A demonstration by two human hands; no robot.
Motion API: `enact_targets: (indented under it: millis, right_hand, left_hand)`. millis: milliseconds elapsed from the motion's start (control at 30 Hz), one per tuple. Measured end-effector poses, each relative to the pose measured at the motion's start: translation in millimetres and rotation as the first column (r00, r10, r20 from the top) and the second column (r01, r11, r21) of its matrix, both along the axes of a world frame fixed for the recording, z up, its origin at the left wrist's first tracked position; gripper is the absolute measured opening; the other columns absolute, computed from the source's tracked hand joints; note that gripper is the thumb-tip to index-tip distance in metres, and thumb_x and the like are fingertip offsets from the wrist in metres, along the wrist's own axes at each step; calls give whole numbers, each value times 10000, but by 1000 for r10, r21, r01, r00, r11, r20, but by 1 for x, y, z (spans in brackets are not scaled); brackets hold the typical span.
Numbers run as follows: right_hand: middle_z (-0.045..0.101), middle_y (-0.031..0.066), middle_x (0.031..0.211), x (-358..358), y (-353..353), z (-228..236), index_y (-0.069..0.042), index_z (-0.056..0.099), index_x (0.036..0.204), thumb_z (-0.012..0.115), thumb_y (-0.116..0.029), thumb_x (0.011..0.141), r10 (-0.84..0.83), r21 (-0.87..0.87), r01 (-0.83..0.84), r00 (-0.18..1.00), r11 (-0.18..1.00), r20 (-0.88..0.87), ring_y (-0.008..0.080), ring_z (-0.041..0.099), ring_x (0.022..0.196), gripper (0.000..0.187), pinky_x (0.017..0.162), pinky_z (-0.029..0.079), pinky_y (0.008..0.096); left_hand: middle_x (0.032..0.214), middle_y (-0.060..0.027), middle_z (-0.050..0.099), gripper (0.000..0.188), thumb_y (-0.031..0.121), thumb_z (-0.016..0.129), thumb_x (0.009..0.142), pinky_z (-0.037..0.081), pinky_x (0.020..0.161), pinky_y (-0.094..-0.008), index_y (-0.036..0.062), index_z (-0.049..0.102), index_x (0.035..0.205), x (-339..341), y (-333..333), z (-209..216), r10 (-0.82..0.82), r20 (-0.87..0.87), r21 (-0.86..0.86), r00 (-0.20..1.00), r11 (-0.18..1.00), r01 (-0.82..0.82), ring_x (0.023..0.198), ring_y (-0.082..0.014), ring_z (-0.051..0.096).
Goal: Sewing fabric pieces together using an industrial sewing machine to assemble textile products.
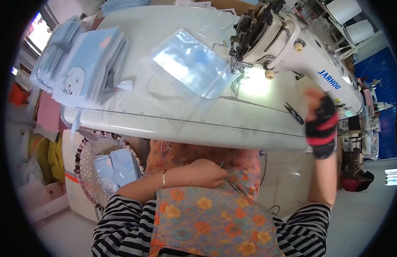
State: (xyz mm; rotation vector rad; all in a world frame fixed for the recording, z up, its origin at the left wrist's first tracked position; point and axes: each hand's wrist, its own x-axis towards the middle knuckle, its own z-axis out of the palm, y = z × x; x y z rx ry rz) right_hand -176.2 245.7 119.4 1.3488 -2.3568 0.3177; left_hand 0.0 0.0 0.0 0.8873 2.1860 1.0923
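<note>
My left hand [207, 173] lies in my lap on a floral apron [211, 218], fingers curled together; a thin small object shows at its fingertips, too small to identify. My right hand [320, 124], in a black and red fingerless glove, is raised and blurred by the right end of the white sewing table [185, 124]. Black thread snips [294, 113] lie on the table just left of it. A clear plastic pouch with light blue inside [192, 64] lies flat with one edge under the needle of the white sewing machine [284, 40].
A thick stack of light blue pieces [89, 64] sits on the table's left end. Below that end stands a perforated basket [85, 171] holding more blue pieces. White cone spools [350, 17] stand behind the machine.
</note>
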Motion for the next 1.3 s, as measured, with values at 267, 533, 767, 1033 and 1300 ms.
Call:
enact_targets:
  millis: [267, 533, 767, 1033, 1300]
  right_hand:
    - [680, 127, 992, -19, -59, -98, -84, 683, 940, 626, -75, 853, 21, -245, 21, 986, 969, 168, 317, 650, 911, 104, 817, 527, 403]
    - [685, 123, 945, -13, -59, -97, -72, 694, 893, 658, -45, 840, 48, -344, 27, 978, 939, 205, 303, 657, 880, 69, 779, 537, 389]
    - [680, 128, 961, -8, -57, -92, -60, 702, 922, 652, -34, 832, 77, -344, 22, 959, 939, 272, 301, 658, 877, 106, 780, 539, 386]
    - [682, 124, 981, -3, -51, -90, -81, 688, 932, 643, -34, 834, 72, -293, 26, 946, 956, 317, 325, 643, 905, 118, 796, 528, 406]
    - [676, 120, 928, -8, -59, -88, -79, 661, 922, 651, -21, 823, 93, -328, 15, 946, 945, 310, 322, 644, 882, 115, 778, 527, 402]
  left_hand:
    - [1053, -181, 628, 311, 196, 637, 847, 508, 822, -453, 34, 617, 1111, -93, -19, 57, 528, -703, 187, 476, 783, -593, 941, -352, 622]
    - [938, -161, 639, 156, 177, 610, 845, 515, 744, -429, 33, 630, 901, -119, -101, 61, 397, -753, -255, 524, 559, -789, 807, -349, 639]
    - [834, -161, 638, 154, 179, 618, 831, 485, 713, -458, 25, 617, 829, -122, -131, 97, 484, -536, -280, 692, 671, -686, 799, -369, 616]
    - [722, -106, 688, 151, 122, 574, 847, 530, 580, -364, 12, 628, 936, -156, -189, 137, 673, -132, -310, 728, 669, -675, 658, -233, 676]
    - [871, -255, 670, 218, 185, 537, 892, 520, 769, -483, 2, 652, 924, -340, -200, 294, 389, -845, 535, -368, 580, -615, 864, -436, 644]
